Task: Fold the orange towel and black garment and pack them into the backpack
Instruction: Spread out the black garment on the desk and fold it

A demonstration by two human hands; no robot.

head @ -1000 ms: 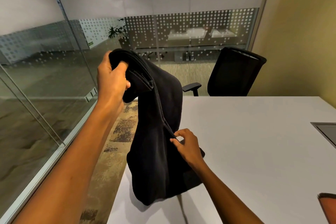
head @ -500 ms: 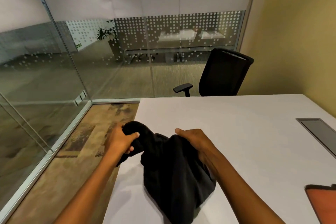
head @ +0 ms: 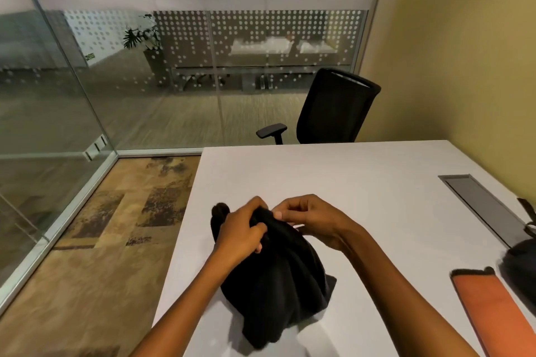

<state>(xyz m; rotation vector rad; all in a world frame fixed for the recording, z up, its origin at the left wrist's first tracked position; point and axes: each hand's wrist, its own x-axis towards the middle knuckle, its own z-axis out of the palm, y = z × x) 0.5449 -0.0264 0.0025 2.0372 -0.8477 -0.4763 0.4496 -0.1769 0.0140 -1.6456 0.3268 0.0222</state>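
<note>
Two hands work one bunched heap: the black garment [head: 275,278] sits on the white table [head: 362,182] near its left front edge, gathered at the top and spreading into loose folds toward the viewer. As it lies, it is a lump and not a fold, so the main risk, as I judge it, is that creases get pressed in crooked and the bundle ends up too bulky for the backpack [head: 522,266], whose dark body shows only partly at the right edge. A second risk is position: the cloth is close to the table's left edge, and a careless tug to spread it could drag a layer over the side toward the patterned carpet [head: 116,226]. Black fabric on black also hides seams, so picking the wrong layer seems likely.

Fingers of the left hand [head: 240,232] are curled into the gathered top, gripping a thick wad of cloth, knuckles up, forearm coming in from the lower left. The right hand [head: 311,219] is just beside it, thumb and fingertips drawn together and pinching the cloth at the crest; its forearm crosses from the lower right.

Farther out, the orange towel [head: 499,313] lies already folded into a long strip at the table's right front, just beside the backpack. A grey cable hatch [head: 481,206] is set into the table beyond, and a black office chair [head: 333,107] stands behind the far edge, before the dotted glass wall [head: 261,46].
</note>
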